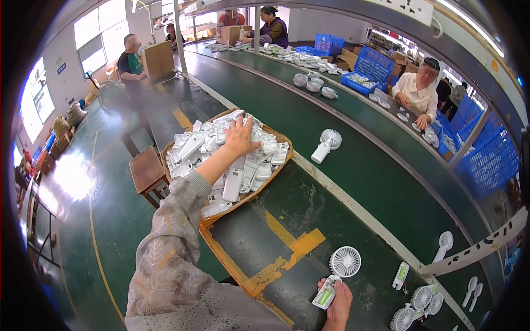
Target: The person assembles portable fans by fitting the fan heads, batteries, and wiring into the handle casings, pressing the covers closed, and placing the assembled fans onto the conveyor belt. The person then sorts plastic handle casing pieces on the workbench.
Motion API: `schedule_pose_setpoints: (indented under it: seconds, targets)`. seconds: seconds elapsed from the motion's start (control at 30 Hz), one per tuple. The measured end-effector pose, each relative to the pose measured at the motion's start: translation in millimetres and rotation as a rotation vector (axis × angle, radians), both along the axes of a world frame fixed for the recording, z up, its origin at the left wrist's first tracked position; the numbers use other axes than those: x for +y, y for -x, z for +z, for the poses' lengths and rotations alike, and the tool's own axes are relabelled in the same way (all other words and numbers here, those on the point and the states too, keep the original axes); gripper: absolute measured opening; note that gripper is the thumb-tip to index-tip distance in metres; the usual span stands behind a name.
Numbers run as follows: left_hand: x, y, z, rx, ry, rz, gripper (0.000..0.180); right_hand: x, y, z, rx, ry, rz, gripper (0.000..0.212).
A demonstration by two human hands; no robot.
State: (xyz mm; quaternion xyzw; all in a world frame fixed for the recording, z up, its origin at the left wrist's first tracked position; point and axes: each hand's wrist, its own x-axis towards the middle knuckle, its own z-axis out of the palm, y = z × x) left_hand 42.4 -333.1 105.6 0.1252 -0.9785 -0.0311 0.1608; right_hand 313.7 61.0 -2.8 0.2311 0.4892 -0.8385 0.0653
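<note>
left hand (240, 136) spread flat, fingers open, resting on heap of white fan handle parts (221, 160) in cardboard tray (282, 139) at counter (287, 209) far edge. right hand (338, 300) near lower edge, closed around handle of white handheld fan (338, 273), round head lying on counter. second fan (326, 144) lies alone on green belt (375, 165).

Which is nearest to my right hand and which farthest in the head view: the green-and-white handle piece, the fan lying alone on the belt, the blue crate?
1. Green-and-white handle piece, just right of the right hand.
2. Lone white fan, mid-belt, ahead.
3. Blue crate, far side, beside a seated person.
</note>
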Motion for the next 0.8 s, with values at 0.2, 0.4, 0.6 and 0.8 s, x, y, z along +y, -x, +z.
schedule_pose_setpoints:
  seconds: [0.2,0.4,0.6,0.8]
  targets:
    - [-9,1,-31,0.084,0.073,-0.031,0.040,-1,-2,6,0.001,-0.089,0.056,0.028]
    - [18,-32,-44,0.253,0.129,-0.216,0.045,3,-2,0,-0.002,-0.070,0.077,0.026]
    - [54,-70,-53,0.407,0.099,-0.432,0.044,2,0,0,0.003,-0.008,0.016,0.024]
    - [92,-95,-84,0.410,-0.012,-0.606,0.047,1,3,1,0.007,-0.002,0.015,0.024]
